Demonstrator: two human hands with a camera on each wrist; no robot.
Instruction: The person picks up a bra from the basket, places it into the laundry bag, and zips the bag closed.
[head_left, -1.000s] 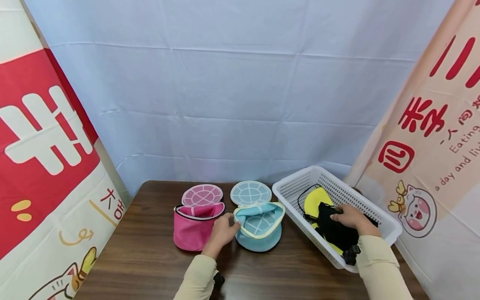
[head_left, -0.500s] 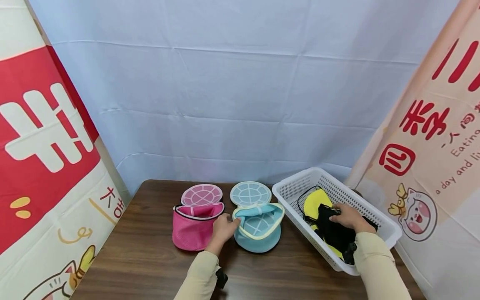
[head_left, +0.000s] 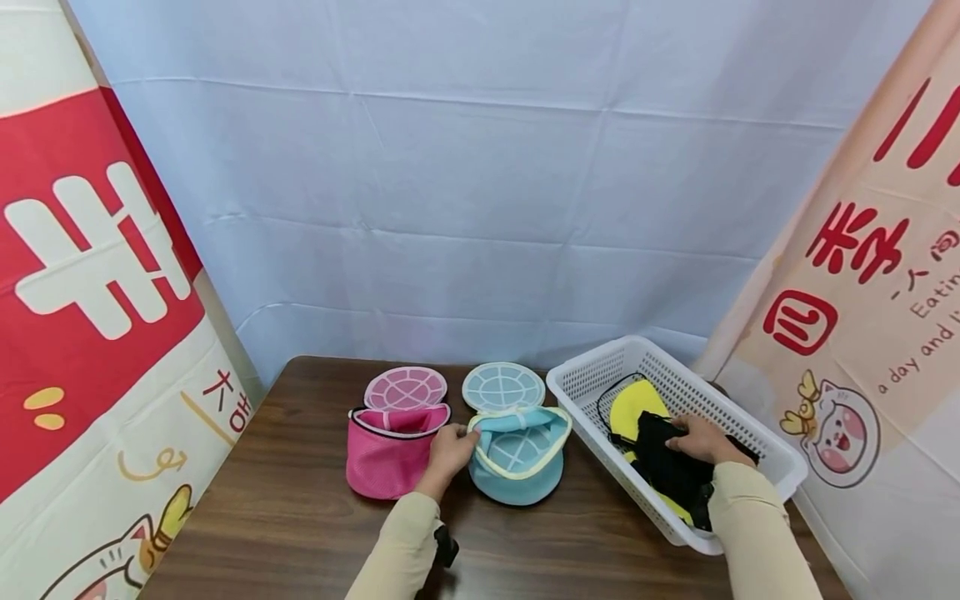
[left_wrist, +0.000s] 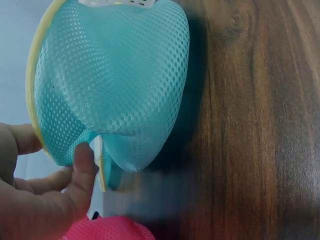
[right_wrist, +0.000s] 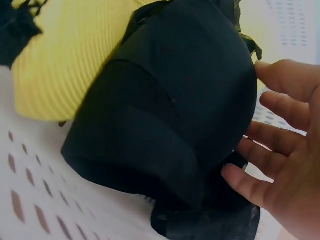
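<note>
Left hand [head_left: 452, 451] pinching blue bag [head_left: 517, 486], lower centre.
Lower right, your spread right hand [head_left: 701, 440] is touching black bra [head_left: 666, 467].

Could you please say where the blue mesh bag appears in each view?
Head: blue mesh bag just right of centre, low.
Left wrist: large, upper left, the left hand at its edge.
Right wrist: not in it.
Landmark: the white basket, at right in the head view, apparently a sliver at the left wrist view's top, lower left in the right wrist view.
</note>
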